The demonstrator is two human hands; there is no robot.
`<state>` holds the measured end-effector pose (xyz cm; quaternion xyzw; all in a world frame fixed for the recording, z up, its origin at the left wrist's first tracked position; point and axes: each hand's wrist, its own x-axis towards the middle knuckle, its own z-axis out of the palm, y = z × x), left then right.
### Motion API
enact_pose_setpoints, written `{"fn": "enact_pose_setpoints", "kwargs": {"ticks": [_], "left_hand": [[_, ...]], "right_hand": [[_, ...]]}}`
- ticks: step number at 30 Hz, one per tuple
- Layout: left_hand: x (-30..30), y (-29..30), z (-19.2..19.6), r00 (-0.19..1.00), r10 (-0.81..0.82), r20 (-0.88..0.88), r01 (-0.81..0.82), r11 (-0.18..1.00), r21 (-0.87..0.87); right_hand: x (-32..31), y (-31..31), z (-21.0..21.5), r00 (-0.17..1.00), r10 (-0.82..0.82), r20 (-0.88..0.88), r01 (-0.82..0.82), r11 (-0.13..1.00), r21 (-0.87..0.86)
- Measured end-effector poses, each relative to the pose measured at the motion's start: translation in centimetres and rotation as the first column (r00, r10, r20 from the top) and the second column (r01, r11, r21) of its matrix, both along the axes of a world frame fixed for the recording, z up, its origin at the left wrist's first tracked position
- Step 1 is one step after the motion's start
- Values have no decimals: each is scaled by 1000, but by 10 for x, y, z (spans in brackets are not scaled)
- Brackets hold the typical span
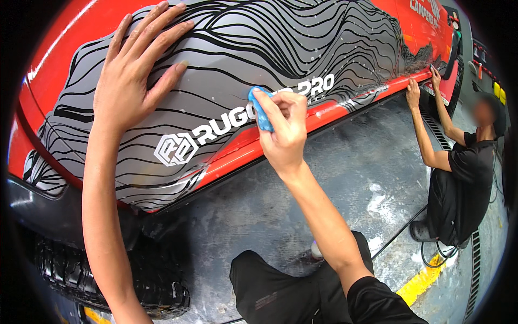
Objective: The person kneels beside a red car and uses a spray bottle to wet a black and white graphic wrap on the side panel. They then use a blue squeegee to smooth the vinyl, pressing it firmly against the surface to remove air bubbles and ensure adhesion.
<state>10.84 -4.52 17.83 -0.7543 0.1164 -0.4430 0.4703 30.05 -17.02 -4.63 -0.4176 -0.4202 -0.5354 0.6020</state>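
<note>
A red vehicle's side panel (226, 70) fills the upper view, covered by a grey decal with wavy black lines and white lettering. My left hand (129, 75) lies flat on the decal at the upper left, fingers spread, holding nothing. In my right hand (286, 129) is a blue, soft-looking lump, perhaps a clay bar (260, 110), pinched between thumb and fingers and pressed against the panel over the white lettering. Part of the lettering is hidden behind that hand. Small pale droplets or specks dot the panel.
Below the panel runs a red sill (237, 156). A black tyre (108, 275) is at lower left. At right a co-worker (464, 167) crouches, both hands on the vehicle's lower edge. A black hose (399, 232) and a yellow stripe (423, 283) cross the wet grey floor (259, 210).
</note>
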Motion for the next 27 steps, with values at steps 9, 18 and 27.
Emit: {"fn": "enact_pose_setpoints", "kwargs": {"ticks": [9, 18, 27], "left_hand": [[-1, 3, 0, 1000, 13, -1, -13, 1000, 1], [1, 2, -1, 1000, -9, 10, 9, 1000, -13], [0, 1, -2, 1000, -6, 22, 7, 1000, -30]], "right_hand": [[-7, -1, -4, 998, -4, 65, 14, 990, -143], [7, -11, -4, 997, -61, 39, 66, 990, -126], [25, -21, -12, 999, -49, -2, 48, 995, -90]]}}
